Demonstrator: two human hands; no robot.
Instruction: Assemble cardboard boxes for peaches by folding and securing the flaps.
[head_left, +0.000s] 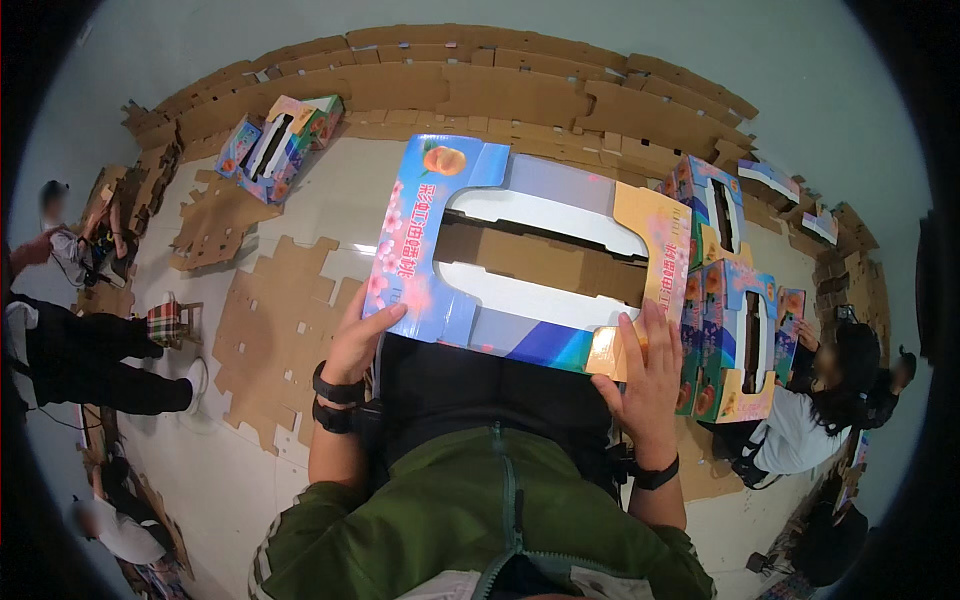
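A folded cardboard fruit box (400, 265), printed in blue and pink with peaches and blossoms, lies across my lap. Its top has a wide cut-out edged in white, and bare brown cardboard shows inside. At the box's left near corner, my left hand (352, 335) grips the edge, thumb on the top face and the other fingers hidden beneath. My right hand (648, 365) lies on the right near corner, over an orange flap, its fingers stretched out and the thumb apart. Both wrists wear black bands.
Finished-looking boxes (735, 340) stand at my right; another group of boxes (275, 150) sits far left. Flat brown cardboard sheets (275, 330) lie on the pale floor, and stacked cardboard (480, 85) lines the wall. A person (815, 420) sits at right; another person's legs (100, 355) show at left.
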